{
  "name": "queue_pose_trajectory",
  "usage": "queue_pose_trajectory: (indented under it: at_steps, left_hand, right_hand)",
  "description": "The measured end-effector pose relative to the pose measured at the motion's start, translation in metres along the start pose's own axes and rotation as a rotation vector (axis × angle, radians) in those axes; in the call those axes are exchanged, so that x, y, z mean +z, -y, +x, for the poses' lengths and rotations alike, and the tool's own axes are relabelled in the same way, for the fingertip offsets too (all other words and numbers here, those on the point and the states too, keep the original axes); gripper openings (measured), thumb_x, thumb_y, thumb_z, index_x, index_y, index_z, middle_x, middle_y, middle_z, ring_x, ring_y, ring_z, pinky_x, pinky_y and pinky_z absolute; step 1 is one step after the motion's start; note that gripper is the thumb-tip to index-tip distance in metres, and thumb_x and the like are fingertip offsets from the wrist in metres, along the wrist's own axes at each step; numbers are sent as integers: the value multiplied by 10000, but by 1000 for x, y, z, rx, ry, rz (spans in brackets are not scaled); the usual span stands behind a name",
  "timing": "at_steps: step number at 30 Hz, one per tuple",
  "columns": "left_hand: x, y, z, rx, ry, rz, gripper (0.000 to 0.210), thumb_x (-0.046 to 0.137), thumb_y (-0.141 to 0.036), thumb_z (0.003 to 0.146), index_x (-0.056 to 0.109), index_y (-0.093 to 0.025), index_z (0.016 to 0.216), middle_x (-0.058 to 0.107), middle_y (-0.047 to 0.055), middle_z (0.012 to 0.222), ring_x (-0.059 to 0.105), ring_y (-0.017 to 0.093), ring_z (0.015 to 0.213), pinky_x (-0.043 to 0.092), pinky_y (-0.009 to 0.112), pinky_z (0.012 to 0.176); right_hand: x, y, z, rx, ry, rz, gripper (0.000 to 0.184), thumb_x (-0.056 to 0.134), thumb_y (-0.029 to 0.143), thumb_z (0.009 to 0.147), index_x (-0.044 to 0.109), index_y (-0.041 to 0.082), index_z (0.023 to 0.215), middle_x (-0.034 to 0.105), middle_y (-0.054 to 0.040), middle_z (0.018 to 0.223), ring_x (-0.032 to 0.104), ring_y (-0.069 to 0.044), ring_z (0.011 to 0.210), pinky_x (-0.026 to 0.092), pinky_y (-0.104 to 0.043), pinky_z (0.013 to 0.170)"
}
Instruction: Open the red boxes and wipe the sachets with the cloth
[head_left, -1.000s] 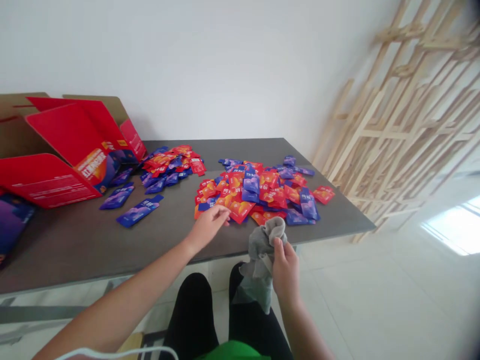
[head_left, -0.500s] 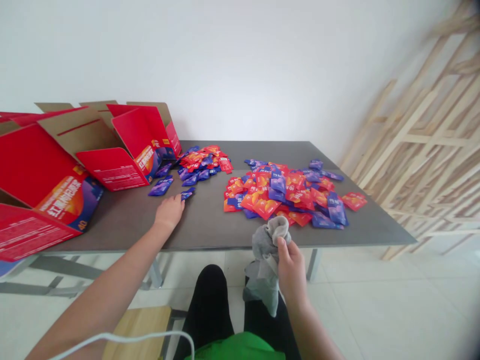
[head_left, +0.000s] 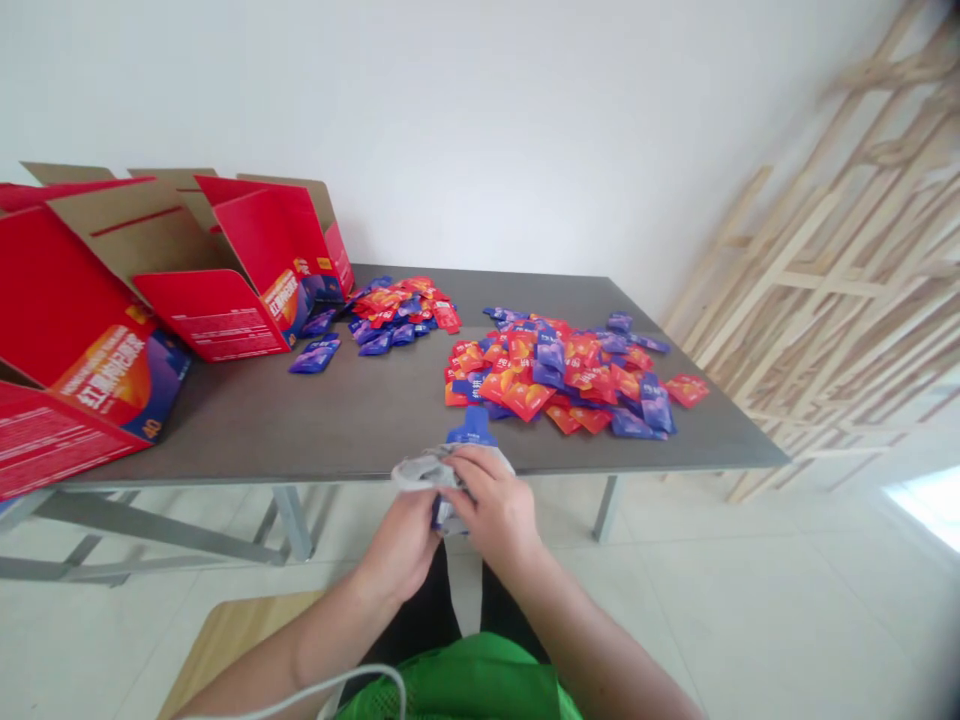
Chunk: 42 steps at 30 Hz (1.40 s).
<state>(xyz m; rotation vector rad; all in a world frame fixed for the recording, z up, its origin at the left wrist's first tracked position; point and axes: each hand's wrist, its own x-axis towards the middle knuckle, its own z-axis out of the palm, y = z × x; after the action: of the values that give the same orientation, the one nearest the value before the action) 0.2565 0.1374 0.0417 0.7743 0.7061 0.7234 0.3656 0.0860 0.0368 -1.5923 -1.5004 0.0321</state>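
My left hand (head_left: pixel 401 545) and my right hand (head_left: pixel 501 505) are together at the table's front edge, both closed. Between them is a blue packet (head_left: pixel 472 426), its upper end showing above the fingers. A crumpled grey cloth (head_left: pixel 420 470) is wrapped against the packet, with my right hand gripping it. My left fingers are bent around the packet's lower part, mostly hidden by the cloth and the right hand. Just beyond lies a large pile of red and blue packets (head_left: pixel 525 375).
A smaller packet pile (head_left: pixel 401 312) lies farther back on the dark table (head_left: pixel 337 420), with a loose blue packet (head_left: pixel 315 355) beside it. Open red cartons (head_left: pixel 202 315) line the left side. Wooden frames (head_left: pixel 810 290) lean at right. A wooden stool (head_left: pixel 232 640) stands below left.
My left hand has left the tabletop with the small blue packet and come to the middle. My right hand has moved left, bringing the cloth against the packet. The view has shifted slightly.
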Motion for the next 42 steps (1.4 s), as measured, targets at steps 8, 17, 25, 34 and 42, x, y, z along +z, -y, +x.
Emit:
queue_pose_trajectory:
  at_steps: [8,17,25,34,42]
  left_hand:
    - [-3,-2,-4,156,35,322,351,546,-449,916,712,-172,1053,744,96,1088,665,269,1064,513,379,920]
    - [-9,5,-7,781,369,1098,430,477,-258,958,499,-210,1385,498,120,1481,418,249,1387,313,437,1161]
    - [-27,-11,-5,178,536,836,325,438,-385,970,674,-180,882,693,58,910,634,218,890,497,346,880]
    - [-22,-1,-16,239,310,764,297,504,-438,909,651,-200,811,672,32,821,587,210,805,483,341,837]
    - [-14,7,-17,178,390,820,296,490,-409,925,678,-188,867,641,25,782,558,184,734,486,296,714]
  right_hand:
    - [-26,-48,-2,671,-301,172,389,526,506,902,699,158,881,719,-78,851,649,-229,808,484,-314,719]
    - [-20,3,-14,768,-343,878,381,605,517,848,678,193,1036,756,-44,934,707,-228,890,538,-321,798]
    - [-25,-2,-6,875,-346,1036,399,628,547,813,673,189,984,742,-13,788,709,-199,704,551,-292,624]
    - [-36,-1,-32,225,-283,373,222,627,354,857,735,221,998,751,-58,1025,704,-215,945,554,-324,837]
    - [-18,-30,-24,229,-173,142,252,585,335,885,743,200,1027,731,-102,1136,690,-236,1043,527,-320,910]
